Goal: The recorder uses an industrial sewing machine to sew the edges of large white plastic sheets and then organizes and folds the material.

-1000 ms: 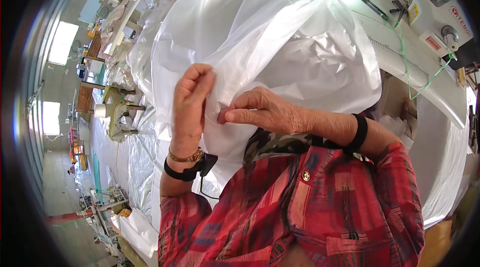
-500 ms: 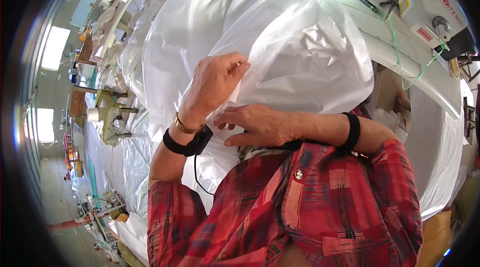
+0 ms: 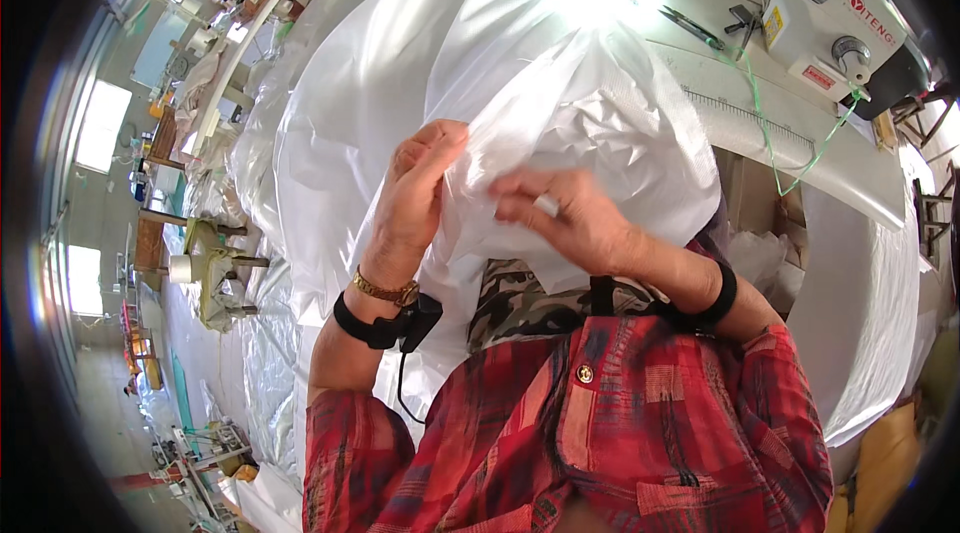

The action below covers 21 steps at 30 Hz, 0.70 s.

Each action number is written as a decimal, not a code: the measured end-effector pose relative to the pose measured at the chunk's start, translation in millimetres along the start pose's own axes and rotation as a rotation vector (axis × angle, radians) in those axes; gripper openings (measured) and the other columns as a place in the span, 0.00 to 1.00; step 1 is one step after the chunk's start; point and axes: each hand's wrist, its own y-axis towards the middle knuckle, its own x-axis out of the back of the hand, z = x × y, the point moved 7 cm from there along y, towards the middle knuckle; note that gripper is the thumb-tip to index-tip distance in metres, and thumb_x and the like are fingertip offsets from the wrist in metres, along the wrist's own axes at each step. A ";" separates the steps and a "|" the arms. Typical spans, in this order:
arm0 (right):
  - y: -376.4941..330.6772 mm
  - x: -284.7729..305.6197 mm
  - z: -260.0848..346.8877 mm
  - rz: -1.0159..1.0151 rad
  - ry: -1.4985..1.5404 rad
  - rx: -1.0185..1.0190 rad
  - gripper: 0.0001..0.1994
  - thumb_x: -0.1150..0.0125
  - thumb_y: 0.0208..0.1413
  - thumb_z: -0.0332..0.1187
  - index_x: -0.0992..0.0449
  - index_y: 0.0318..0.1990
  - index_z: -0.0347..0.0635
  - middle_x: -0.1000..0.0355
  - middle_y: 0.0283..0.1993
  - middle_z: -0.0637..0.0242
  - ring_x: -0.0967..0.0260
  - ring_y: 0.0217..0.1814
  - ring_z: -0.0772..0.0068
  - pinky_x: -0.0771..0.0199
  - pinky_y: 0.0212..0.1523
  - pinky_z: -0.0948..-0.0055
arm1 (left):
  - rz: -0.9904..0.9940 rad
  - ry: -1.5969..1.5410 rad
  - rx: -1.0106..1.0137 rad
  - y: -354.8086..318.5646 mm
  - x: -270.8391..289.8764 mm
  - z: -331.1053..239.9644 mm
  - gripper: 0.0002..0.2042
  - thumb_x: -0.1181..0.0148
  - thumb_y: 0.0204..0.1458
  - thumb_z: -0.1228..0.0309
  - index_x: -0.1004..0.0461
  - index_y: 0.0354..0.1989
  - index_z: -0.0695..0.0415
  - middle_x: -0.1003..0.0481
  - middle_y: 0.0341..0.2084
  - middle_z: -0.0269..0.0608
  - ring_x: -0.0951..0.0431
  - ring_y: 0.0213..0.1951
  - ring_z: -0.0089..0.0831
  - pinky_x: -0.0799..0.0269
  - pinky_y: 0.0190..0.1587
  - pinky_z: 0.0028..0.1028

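White woven plastic sheeting [image 3: 370,83] spreads over the table and hangs down toward my lap, gathered into folds under a bright lamp. My left hand [image 3: 412,195] is closed, pinching an edge of the sheeting between thumb and fingers. Just to its right, my right hand [image 3: 580,218] hovers over the same sheeting, with a ring-like band on one finger. Its fingertips are smeared by motion, so I cannot tell whether they grip anything. Beyond the sheeting stands a white sewing machine [image 3: 810,33] with a lit blue display; the sheeting's far end runs toward its needle area.
Dark thread snips [image 3: 692,28] lie on the machine table [image 3: 740,123], which has a ruler scale along its edge. A loose green thread [image 3: 760,123] trails over that edge. More white sheeting [image 3: 865,313] hangs at the right. A wooden stool [image 3: 215,273] with padding stands at the left.
My right hand has moved up and away from my left wrist, over the sheeting. My left hand keeps its pinch, turned more upright. The view has shifted, showing more of the machine.
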 end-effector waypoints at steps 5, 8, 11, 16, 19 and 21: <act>4.8 25.5 8.9 -0.234 -0.495 0.299 0.27 0.37 0.54 0.26 0.36 0.62 0.44 0.27 0.30 0.61 0.25 0.32 0.61 0.26 0.37 0.64 | 0.002 0.424 -0.234 6.5 -2.4 -16.3 0.12 0.44 0.62 0.65 0.24 0.33 0.63 0.31 0.24 0.23 0.37 0.28 0.14 0.41 0.33 0.17; -0.2 -1.0 -22.5 -0.068 -0.833 0.352 0.29 0.37 0.52 0.30 0.36 0.62 0.45 0.29 0.39 0.61 0.27 0.40 0.59 0.27 0.40 0.61 | -0.097 0.409 -0.220 8.3 6.2 -20.9 0.12 0.44 0.61 0.66 0.24 0.34 0.64 0.32 0.25 0.23 0.38 0.28 0.14 0.42 0.34 0.16; -5.4 -15.8 -85.8 0.364 -0.974 -0.016 0.28 0.38 0.53 0.32 0.37 0.63 0.45 0.28 0.42 0.61 0.27 0.43 0.58 0.26 0.41 0.62 | -0.054 0.245 -0.200 10.4 0.6 -20.8 0.12 0.43 0.61 0.65 0.24 0.34 0.63 0.31 0.25 0.23 0.37 0.29 0.14 0.41 0.34 0.17; -8.0 18.1 -42.2 0.011 -0.841 0.245 0.23 0.37 0.52 0.28 0.32 0.57 0.44 0.28 0.42 0.61 0.27 0.41 0.57 0.26 0.39 0.62 | -0.039 0.206 -0.133 10.7 -8.7 -14.8 0.12 0.43 0.61 0.64 0.24 0.34 0.62 0.31 0.25 0.23 0.37 0.29 0.13 0.40 0.33 0.17; -10.6 38.3 3.2 -0.384 -0.683 0.436 0.18 0.36 0.52 0.27 0.29 0.51 0.43 0.28 0.41 0.61 0.27 0.40 0.55 0.25 0.37 0.61 | -0.014 0.287 -0.095 12.6 -11.3 -10.3 0.12 0.42 0.60 0.64 0.23 0.33 0.62 0.31 0.24 0.23 0.37 0.28 0.13 0.41 0.32 0.18; -10.0 36.4 14.6 -0.514 -0.597 0.492 0.15 0.36 0.52 0.27 0.28 0.48 0.43 0.28 0.41 0.60 0.27 0.39 0.54 0.25 0.38 0.61 | -0.006 0.349 -0.097 13.5 -11.3 -9.2 0.12 0.41 0.60 0.64 0.23 0.33 0.62 0.32 0.23 0.23 0.37 0.27 0.12 0.42 0.31 0.18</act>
